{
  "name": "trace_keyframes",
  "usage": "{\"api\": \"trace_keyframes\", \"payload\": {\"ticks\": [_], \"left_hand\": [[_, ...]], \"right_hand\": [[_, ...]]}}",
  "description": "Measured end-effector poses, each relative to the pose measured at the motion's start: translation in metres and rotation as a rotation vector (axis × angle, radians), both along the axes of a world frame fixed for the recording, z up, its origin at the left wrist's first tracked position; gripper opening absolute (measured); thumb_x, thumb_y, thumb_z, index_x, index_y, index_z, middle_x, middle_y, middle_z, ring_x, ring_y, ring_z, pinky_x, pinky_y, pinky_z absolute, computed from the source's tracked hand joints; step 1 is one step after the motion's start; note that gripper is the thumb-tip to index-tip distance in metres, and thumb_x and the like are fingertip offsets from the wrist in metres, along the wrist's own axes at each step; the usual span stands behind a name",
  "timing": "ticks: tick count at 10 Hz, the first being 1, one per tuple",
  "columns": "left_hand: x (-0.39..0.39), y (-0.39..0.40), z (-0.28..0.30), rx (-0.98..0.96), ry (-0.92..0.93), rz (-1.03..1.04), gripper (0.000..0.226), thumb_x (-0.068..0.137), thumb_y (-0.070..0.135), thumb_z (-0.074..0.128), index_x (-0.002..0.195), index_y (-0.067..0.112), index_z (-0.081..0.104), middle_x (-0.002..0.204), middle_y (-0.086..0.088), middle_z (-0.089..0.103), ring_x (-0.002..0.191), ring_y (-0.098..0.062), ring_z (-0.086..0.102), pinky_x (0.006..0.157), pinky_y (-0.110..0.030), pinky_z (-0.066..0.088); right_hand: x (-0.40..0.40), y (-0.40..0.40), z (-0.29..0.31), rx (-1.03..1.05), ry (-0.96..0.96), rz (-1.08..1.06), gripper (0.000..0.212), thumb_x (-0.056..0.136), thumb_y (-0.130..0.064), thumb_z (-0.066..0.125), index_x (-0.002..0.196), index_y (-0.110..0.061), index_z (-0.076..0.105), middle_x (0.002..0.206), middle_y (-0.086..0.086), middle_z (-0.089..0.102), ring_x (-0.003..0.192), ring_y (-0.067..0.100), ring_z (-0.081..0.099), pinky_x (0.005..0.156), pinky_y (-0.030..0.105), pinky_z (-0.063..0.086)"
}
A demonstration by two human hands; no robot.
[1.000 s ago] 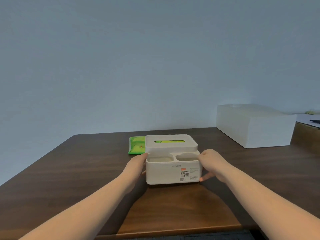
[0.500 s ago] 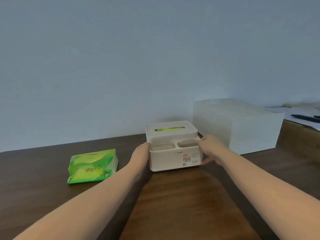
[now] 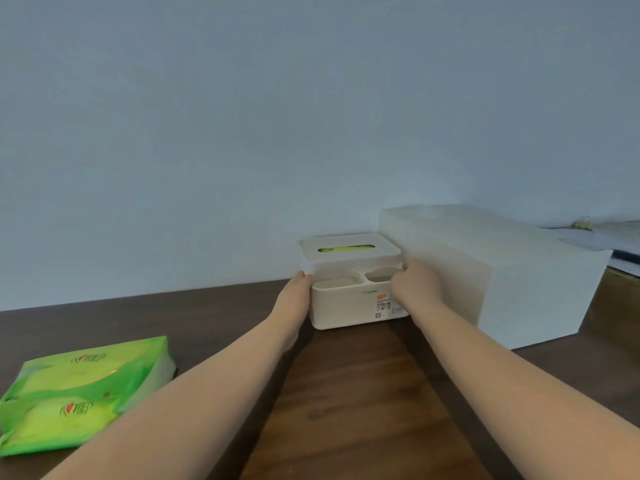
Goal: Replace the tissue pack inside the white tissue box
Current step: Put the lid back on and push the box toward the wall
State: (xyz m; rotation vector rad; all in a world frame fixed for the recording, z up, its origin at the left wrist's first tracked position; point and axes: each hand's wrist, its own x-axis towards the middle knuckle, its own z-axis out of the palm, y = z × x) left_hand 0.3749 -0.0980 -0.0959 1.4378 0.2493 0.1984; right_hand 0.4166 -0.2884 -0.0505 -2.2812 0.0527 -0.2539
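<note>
The white tissue box point(image 3: 349, 308) stands on the dark wooden table point(image 3: 346, 403), its lid closed, with a green pack showing through the top slot point(image 3: 346, 249). Two small compartments sit at its front. My left hand point(image 3: 294, 296) grips the box's left side. My right hand point(image 3: 414, 287) grips its right front corner at the rim. A second green tissue pack point(image 3: 79, 393) lies flat on the table at the lower left, apart from both hands.
A large white rectangular box point(image 3: 519, 282) stands right beside the tissue box on its right. Papers and a pen lie on a surface at the far right point(image 3: 609, 237). A plain wall rises behind the table.
The tissue box has moved away from me and to the right, toward the large white box, held in both hands. The green pack now lies nearer in view at the lower left.
</note>
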Motion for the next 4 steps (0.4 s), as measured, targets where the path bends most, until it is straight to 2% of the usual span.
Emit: {"api": "trace_keyframes", "payload": {"ticks": [1, 3, 4], "left_hand": [[0.004, -0.002, -0.002, 0.026, -0.019, 0.008, 0.048, 0.068, 0.052, 0.048, 0.1, 0.022, 0.067, 0.118, -0.005, 0.07, 0.116, -0.024, 0.062, 0.109, -0.045, 0.042], [0.017, 0.01, -0.014, 0.056, 0.018, -0.023, 0.043, 0.068, 0.062, 0.045, 0.088, 0.031, 0.066, 0.125, -0.003, 0.065, 0.12, -0.026, 0.058, 0.11, -0.048, 0.04], [-0.015, -0.007, 0.005, 0.185, 0.084, 0.042, 0.054, 0.089, 0.052, 0.035, 0.112, 0.011, 0.063, 0.126, -0.018, 0.058, 0.103, -0.026, 0.056, 0.098, -0.04, 0.047]], "right_hand": [[0.001, 0.002, -0.003, -0.066, -0.047, -0.015, 0.03, 0.094, -0.007, 0.041, 0.114, 0.0, 0.062, 0.118, 0.02, 0.064, 0.109, 0.036, 0.06, 0.073, 0.03, 0.039], [0.003, -0.003, -0.001, -0.143, -0.024, 0.007, 0.03, 0.092, -0.006, 0.041, 0.113, 0.0, 0.062, 0.116, 0.019, 0.065, 0.106, 0.035, 0.061, 0.07, 0.029, 0.038], [-0.008, -0.01, 0.004, -0.162, 0.011, 0.019, 0.029, 0.091, -0.005, 0.042, 0.112, 0.001, 0.06, 0.115, 0.02, 0.063, 0.102, 0.035, 0.059, 0.07, 0.029, 0.038]]}}
